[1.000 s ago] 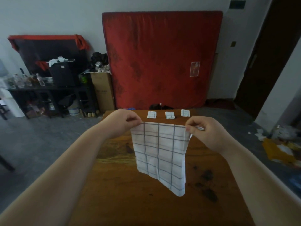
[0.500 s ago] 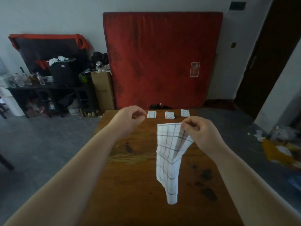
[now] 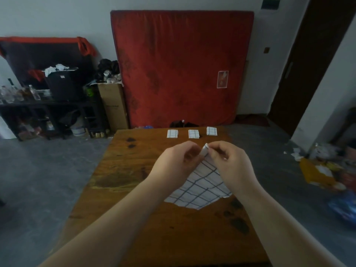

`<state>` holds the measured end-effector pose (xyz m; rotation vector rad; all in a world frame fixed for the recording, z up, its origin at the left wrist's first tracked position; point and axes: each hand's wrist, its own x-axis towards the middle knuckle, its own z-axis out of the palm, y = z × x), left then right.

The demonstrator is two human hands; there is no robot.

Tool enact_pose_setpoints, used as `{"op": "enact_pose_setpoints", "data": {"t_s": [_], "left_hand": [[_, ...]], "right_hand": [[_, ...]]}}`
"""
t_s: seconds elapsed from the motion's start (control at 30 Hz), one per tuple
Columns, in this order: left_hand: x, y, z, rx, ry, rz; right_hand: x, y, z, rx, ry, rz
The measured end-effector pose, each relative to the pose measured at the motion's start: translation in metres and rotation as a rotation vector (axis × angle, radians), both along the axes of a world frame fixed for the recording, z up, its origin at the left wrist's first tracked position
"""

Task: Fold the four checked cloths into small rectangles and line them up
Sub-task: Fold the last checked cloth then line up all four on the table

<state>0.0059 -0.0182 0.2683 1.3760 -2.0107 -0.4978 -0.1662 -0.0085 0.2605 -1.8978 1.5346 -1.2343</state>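
Reaching forward from the bottom of the view, both forearms stretch over the wooden table [image 3: 123,170]. Just past them the unfolded checked cloth [image 3: 200,187] fans out wide at its lower edge. Whether that edge lies on the wood or hangs just above it I cannot tell. Its top narrows to a point between the hands. The left hand [image 3: 177,160] and the right hand [image 3: 229,160] meet there, almost touching. Each has thumb and fingertips curled into a pinch on the gathered fabric, and a small white tip pokes up between them. The remaining fingers curl loosely and carry nothing else. Holding the cloth by one raised point lets the rest drop free, which I judge to be a way of bringing corners together before the first fold. Farther on, near the table's far edge, the three folded cloths lie as small rectangles in a row with gaps between them: the left one [image 3: 172,133], the middle one [image 3: 193,134] and the right one [image 3: 211,131], set slightly farther back. Three of four look finished, and the row's spacing suggests the last belongs beside them. Beyond the table a red mattress [image 3: 181,68] leans upright against the wall, with a cardboard box [image 3: 113,106] just to its left.
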Motion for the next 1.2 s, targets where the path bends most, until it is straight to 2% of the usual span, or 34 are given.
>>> {"op": "enact_pose_setpoints", "data": {"t_s": [0.13, 0.3, 0.47, 0.83, 1.2], "left_hand": [[-0.004, 0.002, -0.004, -0.064, 0.020, 0.030], [-0.011, 0.001, 0.000, -0.066, 0.082, 0.016], [-0.012, 0.000, 0.005, -0.066, 0.149, -0.023], [-0.017, -0.002, 0.016, -0.002, 0.304, -0.071], [-0.014, -0.005, 0.025, 0.020, 0.458, 0.033]], "right_hand": [[-0.003, 0.005, -0.005, -0.047, 0.060, -0.008], [-0.011, 0.004, -0.003, -0.226, 0.191, -0.106], [-0.019, -0.001, 0.006, -0.057, 0.085, -0.038], [-0.016, 0.002, 0.016, -0.029, 0.038, 0.024], [-0.023, 0.002, 0.021, 0.003, 0.072, 0.007]]}}
